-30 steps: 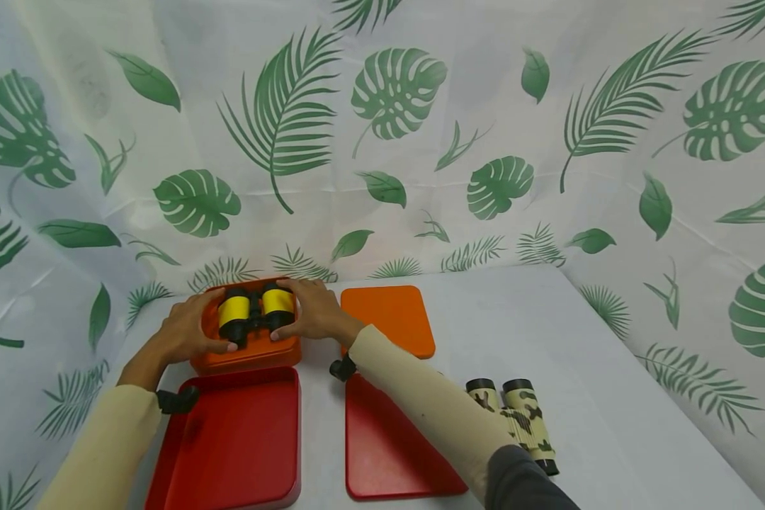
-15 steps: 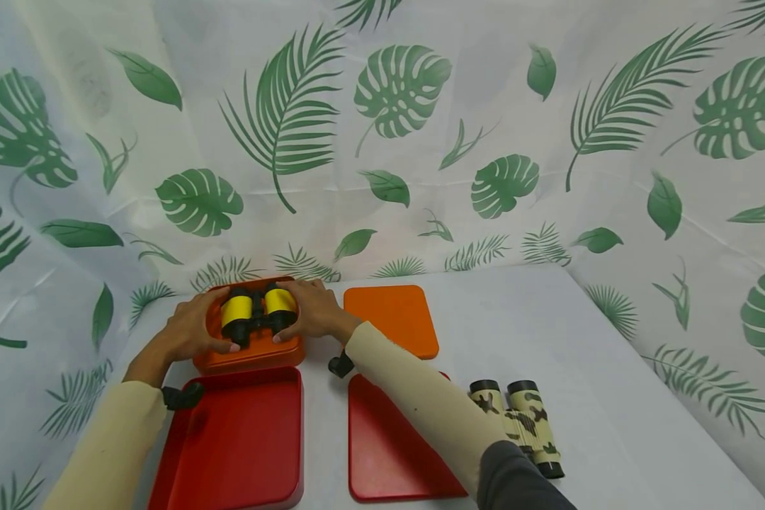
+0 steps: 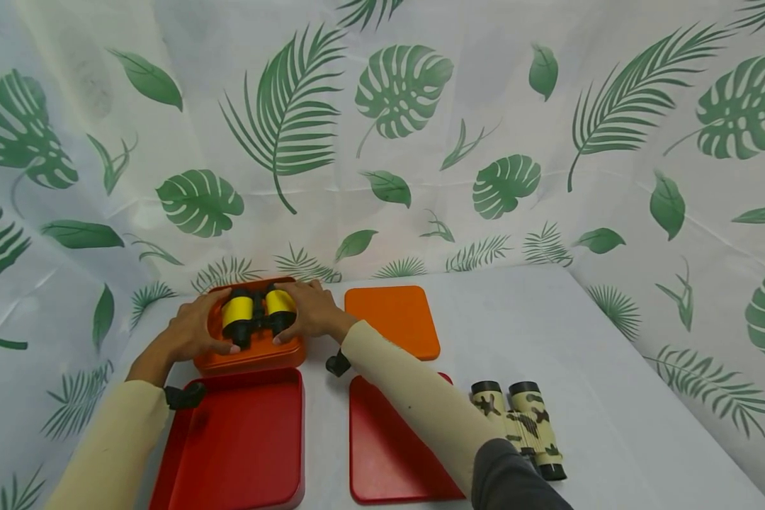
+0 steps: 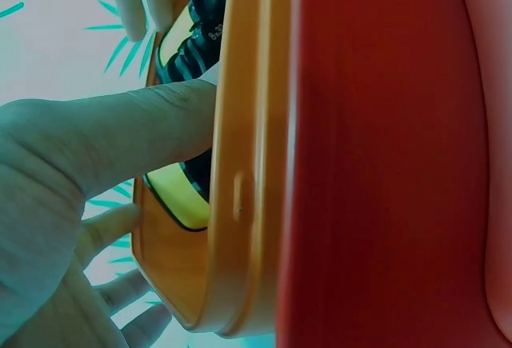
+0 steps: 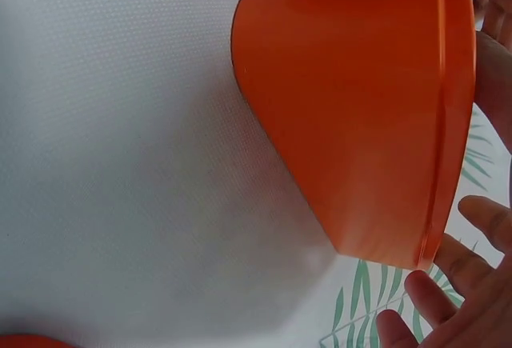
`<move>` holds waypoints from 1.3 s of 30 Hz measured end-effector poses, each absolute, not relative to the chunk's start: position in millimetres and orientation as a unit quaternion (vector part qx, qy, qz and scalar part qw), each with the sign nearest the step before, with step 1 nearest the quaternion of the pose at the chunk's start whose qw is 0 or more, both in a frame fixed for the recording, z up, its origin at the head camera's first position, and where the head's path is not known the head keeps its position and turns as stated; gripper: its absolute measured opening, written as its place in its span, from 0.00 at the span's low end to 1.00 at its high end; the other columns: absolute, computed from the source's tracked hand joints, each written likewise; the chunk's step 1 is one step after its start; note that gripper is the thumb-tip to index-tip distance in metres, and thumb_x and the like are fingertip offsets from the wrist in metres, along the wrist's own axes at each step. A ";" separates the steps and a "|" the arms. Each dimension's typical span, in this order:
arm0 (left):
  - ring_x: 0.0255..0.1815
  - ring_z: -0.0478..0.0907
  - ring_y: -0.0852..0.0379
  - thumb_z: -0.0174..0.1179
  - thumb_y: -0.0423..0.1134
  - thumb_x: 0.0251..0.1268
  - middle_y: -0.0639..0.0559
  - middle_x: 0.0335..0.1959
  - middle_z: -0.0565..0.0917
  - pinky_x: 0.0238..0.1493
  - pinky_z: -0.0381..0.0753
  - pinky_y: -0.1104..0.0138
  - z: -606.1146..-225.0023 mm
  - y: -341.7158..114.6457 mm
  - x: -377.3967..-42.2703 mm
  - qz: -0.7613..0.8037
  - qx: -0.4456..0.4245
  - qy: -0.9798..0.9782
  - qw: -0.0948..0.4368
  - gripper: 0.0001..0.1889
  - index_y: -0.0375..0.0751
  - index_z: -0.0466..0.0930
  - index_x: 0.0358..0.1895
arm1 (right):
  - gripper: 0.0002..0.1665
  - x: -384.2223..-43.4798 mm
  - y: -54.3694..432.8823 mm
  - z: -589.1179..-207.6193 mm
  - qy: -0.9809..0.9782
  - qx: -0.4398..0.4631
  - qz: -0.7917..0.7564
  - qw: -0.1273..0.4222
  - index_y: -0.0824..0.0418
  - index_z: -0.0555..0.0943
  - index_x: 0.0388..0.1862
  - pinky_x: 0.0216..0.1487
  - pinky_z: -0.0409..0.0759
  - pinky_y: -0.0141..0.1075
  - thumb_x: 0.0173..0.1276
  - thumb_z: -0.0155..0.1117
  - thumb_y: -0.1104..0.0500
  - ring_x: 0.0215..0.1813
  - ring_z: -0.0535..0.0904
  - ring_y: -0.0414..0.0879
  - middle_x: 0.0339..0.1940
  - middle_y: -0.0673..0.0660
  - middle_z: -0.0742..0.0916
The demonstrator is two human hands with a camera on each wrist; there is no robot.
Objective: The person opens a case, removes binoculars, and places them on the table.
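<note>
In the head view, black binoculars (image 3: 259,309) with yellow barrels lie inside an orange box (image 3: 248,363) at the far left of the table. My left hand (image 3: 193,329) grips their left barrel, thumb toward me and fingers at the far side. From the other end my right hand (image 3: 311,312) holds the right barrel, its thumb on the near part. The left wrist view shows the left thumb (image 4: 152,120) reaching over the box's rim onto the binoculars (image 4: 180,192). Right fingers (image 5: 460,272) spread past the box wall (image 5: 360,108) in the right wrist view, which hides the binoculars.
Nearer me stands an open red box (image 3: 242,439), close to the orange one. An orange lid (image 3: 395,319) and a red lid (image 3: 395,453) lie to the right, the red one partly under my right sleeve. Camouflage binoculars (image 3: 528,425) rest farther right. Leaf-printed cloth (image 3: 421,142) hangs behind.
The whole head view has shifted slightly. Both hands keep their hold on the yellow-and-black binoculars, which stay in the orange box.
</note>
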State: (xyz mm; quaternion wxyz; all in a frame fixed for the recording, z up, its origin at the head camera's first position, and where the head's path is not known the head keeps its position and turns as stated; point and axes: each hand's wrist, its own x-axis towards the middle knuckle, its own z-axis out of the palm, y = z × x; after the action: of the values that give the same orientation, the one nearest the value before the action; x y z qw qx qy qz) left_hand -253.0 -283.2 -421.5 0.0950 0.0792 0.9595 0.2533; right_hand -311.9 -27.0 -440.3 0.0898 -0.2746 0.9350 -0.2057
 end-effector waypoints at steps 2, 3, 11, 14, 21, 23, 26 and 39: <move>0.76 0.52 0.18 0.84 0.49 0.51 0.24 0.82 0.56 0.72 0.53 0.20 -422.2 -283.2 -252.9 0.253 0.080 0.959 0.096 0.63 0.37 0.50 0.85 | 0.64 -311.2 -27.7 -439.9 0.935 -0.274 -0.205 0.093 0.43 0.61 0.87 0.77 0.69 0.53 0.56 0.84 0.35 0.76 0.65 0.54 0.84 0.48 0.71; 0.76 0.52 0.18 0.84 0.49 0.51 0.24 0.82 0.56 0.71 0.53 0.19 -422.5 -283.3 -252.9 0.253 0.080 0.959 0.096 0.63 0.37 0.50 0.85 | 0.64 -310.9 -28.0 -439.8 0.935 -0.273 -0.205 0.094 0.43 0.61 0.87 0.77 0.69 0.54 0.56 0.84 0.35 0.76 0.65 0.54 0.84 0.48 0.71; 0.75 0.56 0.17 0.83 0.49 0.51 0.23 0.80 0.59 0.69 0.56 0.19 -424.5 -284.2 -252.9 0.248 0.087 0.960 0.094 0.63 0.38 0.50 0.85 | 0.63 -310.9 -30.4 -441.0 0.938 -0.271 -0.196 0.091 0.43 0.61 0.86 0.75 0.71 0.51 0.56 0.84 0.35 0.74 0.66 0.52 0.83 0.49 0.72; 0.75 0.55 0.17 0.83 0.50 0.52 0.23 0.80 0.58 0.70 0.56 0.19 -424.7 -284.2 -252.7 0.248 0.086 0.960 0.094 0.62 0.39 0.50 0.85 | 0.63 -311.4 -31.2 -441.3 0.938 -0.270 -0.197 0.089 0.42 0.63 0.85 0.75 0.71 0.49 0.55 0.84 0.35 0.73 0.66 0.51 0.82 0.49 0.73; 0.75 0.54 0.16 0.83 0.51 0.51 0.23 0.81 0.57 0.70 0.54 0.18 -425.1 -285.6 -254.0 0.245 0.092 0.961 0.090 0.62 0.38 0.51 0.85 | 0.62 -312.2 -32.1 -439.3 0.939 -0.278 -0.183 0.086 0.42 0.64 0.84 0.75 0.71 0.50 0.54 0.84 0.34 0.74 0.66 0.52 0.83 0.50 0.72; 0.76 0.55 0.17 0.83 0.51 0.52 0.23 0.81 0.57 0.70 0.55 0.19 -425.1 -285.8 -253.9 0.245 0.093 0.961 0.093 0.62 0.39 0.51 0.85 | 0.62 -312.1 -32.3 -439.4 0.940 -0.278 -0.177 0.084 0.42 0.64 0.84 0.75 0.71 0.51 0.54 0.84 0.34 0.75 0.66 0.52 0.83 0.50 0.72; 0.75 0.56 0.17 0.83 0.50 0.52 0.24 0.81 0.57 0.70 0.56 0.19 -426.4 -286.3 -254.6 0.243 0.095 0.961 0.095 0.62 0.38 0.51 0.85 | 0.63 -311.2 -32.2 -440.4 0.941 -0.279 -0.173 0.083 0.42 0.64 0.85 0.75 0.71 0.51 0.54 0.85 0.34 0.75 0.65 0.52 0.84 0.50 0.71; 0.75 0.59 0.18 0.83 0.48 0.53 0.22 0.80 0.59 0.69 0.58 0.20 -428.2 -283.3 -253.7 0.246 0.090 0.960 0.098 0.61 0.36 0.52 0.84 | 0.66 -309.2 -33.7 -442.5 0.942 -0.282 -0.163 0.078 0.43 0.60 0.87 0.75 0.69 0.50 0.55 0.84 0.33 0.79 0.64 0.52 0.86 0.49 0.69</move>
State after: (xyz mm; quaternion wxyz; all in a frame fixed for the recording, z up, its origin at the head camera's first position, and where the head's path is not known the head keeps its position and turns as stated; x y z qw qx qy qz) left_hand -253.7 -283.3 -428.2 0.0975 0.0897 0.9602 0.2459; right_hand -309.2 -33.7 -442.5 0.0777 -0.2823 0.9422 -0.1626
